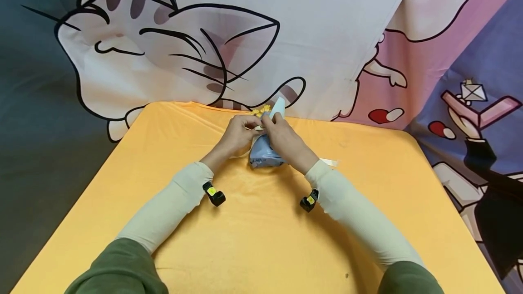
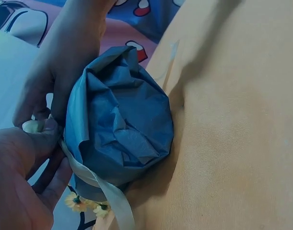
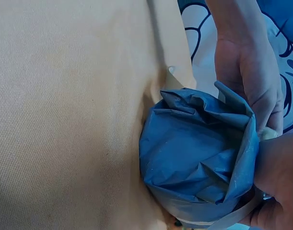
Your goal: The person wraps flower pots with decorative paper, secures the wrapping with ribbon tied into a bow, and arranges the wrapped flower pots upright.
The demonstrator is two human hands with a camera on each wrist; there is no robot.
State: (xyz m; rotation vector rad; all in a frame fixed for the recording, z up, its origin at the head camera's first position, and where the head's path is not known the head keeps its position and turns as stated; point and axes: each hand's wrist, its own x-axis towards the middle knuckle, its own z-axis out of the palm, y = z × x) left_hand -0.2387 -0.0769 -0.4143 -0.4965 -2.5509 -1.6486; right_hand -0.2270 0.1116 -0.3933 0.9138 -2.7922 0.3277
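A bouquet wrapped in crumpled blue paper (image 1: 264, 152) lies on the table, its folded bottom end toward me. Small yellow flowers (image 1: 260, 111) show at its far end beside a pale blue sheet of wrapping (image 1: 278, 106). Around the wrap runs a cream ribbon (image 2: 115, 195), one end hanging loose in the left wrist view. My left hand (image 1: 238, 133) pinches the ribbon between thumb and fingers at the bouquet's side. Close against it, my right hand (image 1: 287, 139) also pinches the ribbon; its fingertips are partly hidden. A small pale loop or knot (image 2: 33, 126) shows between the hands.
An orange-yellow cloth (image 1: 253, 239) covers the table. A ribbon tail (image 1: 328, 162) lies to the right of my right wrist. Behind the table's far edge hangs a cartoon-printed curtain (image 1: 327, 49). Each forearm wears a black wrist camera (image 1: 214, 194).
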